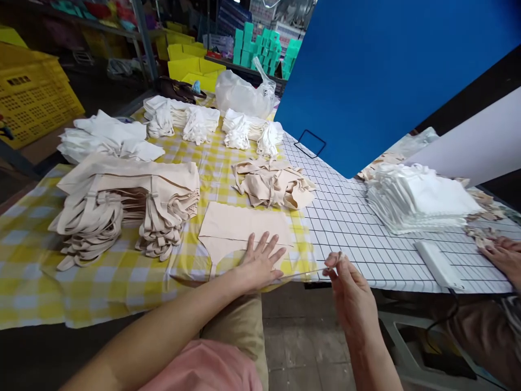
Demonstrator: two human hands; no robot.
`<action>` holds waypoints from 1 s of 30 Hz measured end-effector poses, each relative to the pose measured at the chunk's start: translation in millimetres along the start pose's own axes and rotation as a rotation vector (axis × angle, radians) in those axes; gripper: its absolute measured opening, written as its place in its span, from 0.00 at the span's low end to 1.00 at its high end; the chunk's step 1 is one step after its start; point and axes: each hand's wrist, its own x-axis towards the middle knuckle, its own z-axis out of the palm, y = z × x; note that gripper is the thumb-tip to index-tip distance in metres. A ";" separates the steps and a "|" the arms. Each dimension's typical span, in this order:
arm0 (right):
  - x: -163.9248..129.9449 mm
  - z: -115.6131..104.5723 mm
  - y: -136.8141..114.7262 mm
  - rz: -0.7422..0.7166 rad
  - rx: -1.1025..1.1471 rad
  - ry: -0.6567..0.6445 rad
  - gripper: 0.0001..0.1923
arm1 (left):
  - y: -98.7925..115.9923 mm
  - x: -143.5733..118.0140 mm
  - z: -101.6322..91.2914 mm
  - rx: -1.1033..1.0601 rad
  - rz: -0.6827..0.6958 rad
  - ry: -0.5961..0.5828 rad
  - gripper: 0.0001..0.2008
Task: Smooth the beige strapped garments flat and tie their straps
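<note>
Hands at the table edge: our left hand (260, 260) lies flat, fingers spread, on the beige garment (240, 228); our right hand (345, 282) pinches a thin strap (303, 273). Pulling hard, we judge, could drag the piece off the gingham cloth (81, 282).

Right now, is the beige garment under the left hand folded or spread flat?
Spread flat: the beige garment lies in a single layer on the checked cloth, and the left hand presses its lower edge, fingers splayed.
</note>
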 end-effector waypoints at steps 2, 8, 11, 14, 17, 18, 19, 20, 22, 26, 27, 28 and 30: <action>4.3 1.1 -3.7 -0.031 0.045 -0.042 0.15 | 0.5 -0.2 -0.3 0.001 -0.002 -0.002 0.28; 9.6 10.2 -5.9 0.026 0.172 -0.050 0.11 | -1.7 -0.5 4.7 0.012 0.012 0.036 0.28; 9.5 15.4 1.6 0.057 -0.033 -0.076 0.13 | -4.7 -2.0 -0.5 -0.015 0.047 0.108 0.26; 9.9 23.2 11.2 0.041 -0.278 -0.125 0.16 | -4.8 -2.9 -18.2 -0.203 0.038 0.180 0.17; 10.0 34.7 18.5 -0.023 -0.437 -0.182 0.17 | -1.7 -1.8 -38.7 -0.492 -0.016 0.199 0.11; 9.6 38.6 20.3 -0.042 -0.471 -0.205 0.17 | -0.5 -1.2 -43.7 -0.566 -0.035 0.200 0.11; 9.1 42.3 22.0 -0.056 -0.500 -0.229 0.17 | 0.6 -0.8 -47.3 -0.621 -0.052 0.201 0.10; 8.3 45.4 23.5 -0.067 -0.527 -0.256 0.17 | 1.3 -0.5 -49.4 -0.663 -0.068 0.198 0.10; 6.2 49.7 26.7 -0.086 -0.583 -0.308 0.17 | 1.3 -0.8 -50.0 -0.738 -0.115 0.184 0.09; 1.9 52.2 34.7 -0.216 -0.664 -0.356 0.10 | -5.6 -3.1 -42.3 -0.890 -0.256 0.104 0.09; 1.1 52.3 36.7 -0.277 -0.681 -0.356 0.09 | -8.4 -3.7 -39.5 -0.932 -0.288 0.050 0.09; 0.7 52.5 38.5 -0.339 -0.704 -0.357 0.08 | -11.3 -4.1 -36.6 -0.979 -0.313 -0.016 0.10; 0.9 53.4 41.0 -0.446 -0.766 -0.357 0.09 | -16.7 -4.5 -31.5 -1.076 -0.341 -0.141 0.10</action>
